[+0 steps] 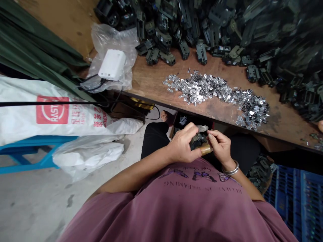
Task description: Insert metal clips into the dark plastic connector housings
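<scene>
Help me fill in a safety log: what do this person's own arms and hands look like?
Short mauve sleeves leave the forearms uncovered. A silver-coloured bangle circles the right wrist; the left wrist is bare. Left hand and right hand show no gloves; whether the left fingertips are covered is unclear.

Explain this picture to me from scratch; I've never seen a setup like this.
There is no robot here: a person works with bare hands, and a camera on the head looks forward and down, giving this single view. The wooden table bears small silvery metal pieces and, behind them, a heap of dark metal parts. Further left, a white box sits on clear plastic. The left hand holds one dark part. The right hand is beside it, fingertips together; whether they pinch anything is too small to tell.
</scene>
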{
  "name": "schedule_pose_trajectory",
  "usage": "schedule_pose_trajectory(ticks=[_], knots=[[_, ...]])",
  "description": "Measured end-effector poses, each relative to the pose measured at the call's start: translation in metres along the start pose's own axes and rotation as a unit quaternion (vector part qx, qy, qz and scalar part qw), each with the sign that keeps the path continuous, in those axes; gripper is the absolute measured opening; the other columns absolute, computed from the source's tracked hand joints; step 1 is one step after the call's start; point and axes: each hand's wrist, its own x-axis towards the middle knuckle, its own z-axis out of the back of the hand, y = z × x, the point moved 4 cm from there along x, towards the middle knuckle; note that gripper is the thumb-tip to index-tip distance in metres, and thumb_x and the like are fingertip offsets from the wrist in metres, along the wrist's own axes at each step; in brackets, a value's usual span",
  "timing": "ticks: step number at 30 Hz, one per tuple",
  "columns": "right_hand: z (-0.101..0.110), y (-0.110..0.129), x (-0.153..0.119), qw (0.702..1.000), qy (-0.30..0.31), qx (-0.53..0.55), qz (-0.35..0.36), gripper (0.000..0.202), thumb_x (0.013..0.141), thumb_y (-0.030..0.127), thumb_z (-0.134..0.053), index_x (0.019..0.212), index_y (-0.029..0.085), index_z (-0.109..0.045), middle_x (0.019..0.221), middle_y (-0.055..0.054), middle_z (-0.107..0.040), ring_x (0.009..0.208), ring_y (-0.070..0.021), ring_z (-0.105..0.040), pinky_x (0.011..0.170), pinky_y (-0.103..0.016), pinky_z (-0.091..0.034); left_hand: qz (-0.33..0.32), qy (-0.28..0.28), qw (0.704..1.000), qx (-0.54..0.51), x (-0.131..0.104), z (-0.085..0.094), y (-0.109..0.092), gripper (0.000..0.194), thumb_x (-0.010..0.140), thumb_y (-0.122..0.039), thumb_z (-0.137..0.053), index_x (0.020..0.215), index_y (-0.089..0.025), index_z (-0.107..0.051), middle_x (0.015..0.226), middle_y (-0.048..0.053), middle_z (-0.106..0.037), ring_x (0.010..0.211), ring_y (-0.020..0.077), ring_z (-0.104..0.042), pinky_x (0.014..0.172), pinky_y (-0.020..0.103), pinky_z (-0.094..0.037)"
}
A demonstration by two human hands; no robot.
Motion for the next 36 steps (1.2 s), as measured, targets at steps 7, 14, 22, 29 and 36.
schedule_pose_trajectory(ticks=[7,14,22,29,36], knots=[[-0.008,-0.011,0.002,0.999,0.037,-0.018,0.012,0.016,0.089,0.032,-0.061,0.087,0.020,-0.071,0.069,0.000,-0.060,0.060,-0.0122,-0.053,0.058,-0.026,-0.043,-0.032,-0.024,0.999,-0.004,0.000,0.004,-0.004,0.035,0.081,-0.049,-0.064,0.085,-0.016,-0.054,0.078,0.002,-0.047,0.068,0.0141,-0.047,0.056,0.027,-0.043],[-0.011,-0.022,0.004,0.998,0.060,-0.026,-0.007,0.023,0.090,0.039,-0.059,0.084,0.019,-0.069,0.068,0.000,-0.059,0.060,-0.0126,-0.052,0.058,-0.026,-0.043,-0.041,0.015,0.998,0.038,-0.004,-0.001,0.000,0.025,0.092,-0.035,-0.041,0.086,-0.016,-0.055,0.078,0.004,-0.047,0.066,0.0152,-0.047,0.056,0.028,-0.042],[-0.013,-0.031,0.005,0.997,0.062,-0.034,-0.019,0.026,0.088,0.043,-0.059,0.087,0.020,-0.071,0.070,-0.001,-0.065,0.062,-0.0137,-0.056,0.060,-0.028,-0.047,-0.040,0.015,0.996,0.073,-0.006,-0.002,0.005,0.023,0.095,-0.032,-0.038,0.085,-0.017,-0.053,0.078,0.003,-0.048,0.066,0.0150,-0.050,0.060,0.028,-0.045],[-0.013,-0.040,0.005,0.996,0.066,-0.018,-0.048,0.025,0.085,0.043,-0.063,0.090,0.020,-0.072,0.073,-0.002,-0.067,0.063,-0.0138,-0.058,0.056,-0.026,-0.048,-0.059,-0.045,0.989,0.131,-0.007,-0.001,0.000,0.041,0.082,-0.052,-0.062,0.096,-0.014,-0.054,0.084,0.006,-0.054,0.071,0.0171,-0.056,0.056,0.028,-0.048],[-0.015,-0.041,0.006,0.994,0.087,-0.020,-0.056,0.023,0.086,0.042,-0.062,0.084,0.020,-0.070,0.071,-0.002,-0.066,0.065,-0.0148,-0.060,0.055,-0.025,-0.048,-0.079,-0.061,0.982,0.158,-0.009,-0.002,-0.003,0.035,0.080,-0.046,-0.065,0.091,-0.014,-0.056,0.083,0.008,-0.057,0.072,0.0175,-0.057,0.056,0.028,-0.049]])
